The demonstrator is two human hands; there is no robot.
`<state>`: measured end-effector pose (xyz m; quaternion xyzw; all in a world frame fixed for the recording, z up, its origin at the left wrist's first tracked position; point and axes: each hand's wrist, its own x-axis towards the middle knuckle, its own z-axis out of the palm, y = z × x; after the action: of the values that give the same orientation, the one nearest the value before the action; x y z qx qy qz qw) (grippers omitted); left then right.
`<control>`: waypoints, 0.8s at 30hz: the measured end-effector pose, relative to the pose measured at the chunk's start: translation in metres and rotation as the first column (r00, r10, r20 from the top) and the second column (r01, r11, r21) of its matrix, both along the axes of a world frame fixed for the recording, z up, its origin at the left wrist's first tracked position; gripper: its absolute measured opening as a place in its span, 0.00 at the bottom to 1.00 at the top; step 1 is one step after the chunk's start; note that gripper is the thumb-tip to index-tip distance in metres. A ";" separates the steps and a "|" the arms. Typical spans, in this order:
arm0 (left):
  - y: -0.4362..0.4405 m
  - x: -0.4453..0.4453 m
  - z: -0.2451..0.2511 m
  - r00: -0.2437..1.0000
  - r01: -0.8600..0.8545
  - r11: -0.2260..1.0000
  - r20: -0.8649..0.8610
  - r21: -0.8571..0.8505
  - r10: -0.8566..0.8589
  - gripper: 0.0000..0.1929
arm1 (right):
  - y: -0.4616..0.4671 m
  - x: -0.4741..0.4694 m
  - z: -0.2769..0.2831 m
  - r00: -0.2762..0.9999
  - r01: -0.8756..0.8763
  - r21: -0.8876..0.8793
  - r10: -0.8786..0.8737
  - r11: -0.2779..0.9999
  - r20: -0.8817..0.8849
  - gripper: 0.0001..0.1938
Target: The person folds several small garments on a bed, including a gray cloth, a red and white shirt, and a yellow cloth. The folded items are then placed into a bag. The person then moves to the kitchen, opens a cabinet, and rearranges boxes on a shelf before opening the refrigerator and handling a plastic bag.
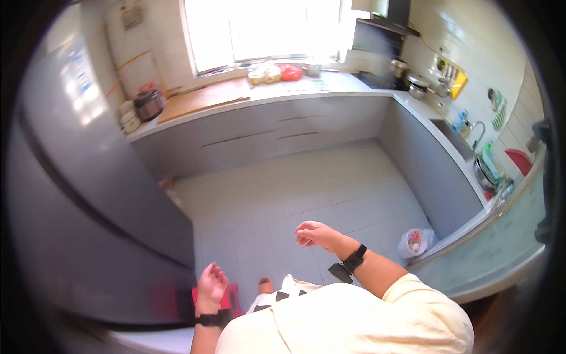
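My left hand (212, 282) is raised at the lower left with its fingers loosely curled and nothing in it. Just behind it shows part of a red plastic stool (231, 297), and the grey refrigerator (115, 194) stands to its left. Over the tiled floor (274, 190) hangs my right hand (317, 235), empty, its fingers slightly bent and partly apart. Both wrists carry black straps; a dark device (340, 272) sits on the right one. Neither hand touches anything.
A white counter (292, 90) bears a wooden board (208, 98), a pressure cooker (148, 104), bagged produce (264, 74) and a red bag (291, 72). On the right are a steel pot (418, 86), a sink (455, 140) and a sliding glass door (491, 256). A trash bin (412, 243) stands beside the door.
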<state>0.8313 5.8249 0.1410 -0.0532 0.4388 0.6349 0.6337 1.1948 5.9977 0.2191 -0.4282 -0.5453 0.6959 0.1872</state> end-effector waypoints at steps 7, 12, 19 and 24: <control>0.192 -0.063 -0.042 0.999 -0.047 0.949 -0.021 -0.312 0.043 0.05 | 0.148 0.020 -0.077 0.905 0.421 -0.284 -0.418 0.861 0.072 0.12; 0.395 -0.029 -0.008 0.949 0.250 0.959 -0.163 -0.136 -0.271 0.06 | 0.221 0.101 -0.100 0.798 0.585 -0.284 -0.601 0.759 0.040 0.08; 0.650 0.135 0.006 0.877 0.470 0.882 -0.093 -0.048 -0.472 0.05 | 0.327 0.261 -0.123 0.485 0.819 -0.366 -0.874 0.442 0.031 0.06; 0.767 0.235 0.012 0.778 0.580 0.809 -0.227 -0.095 -0.585 0.10 | 0.427 0.364 -0.100 0.410 0.872 -0.331 -0.907 0.359 0.095 0.05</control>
<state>1.0666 6.5921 0.1530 0.1576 0.5149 0.4049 0.7390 1.5591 6.4243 0.1193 -0.6423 -0.0909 0.5848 0.4871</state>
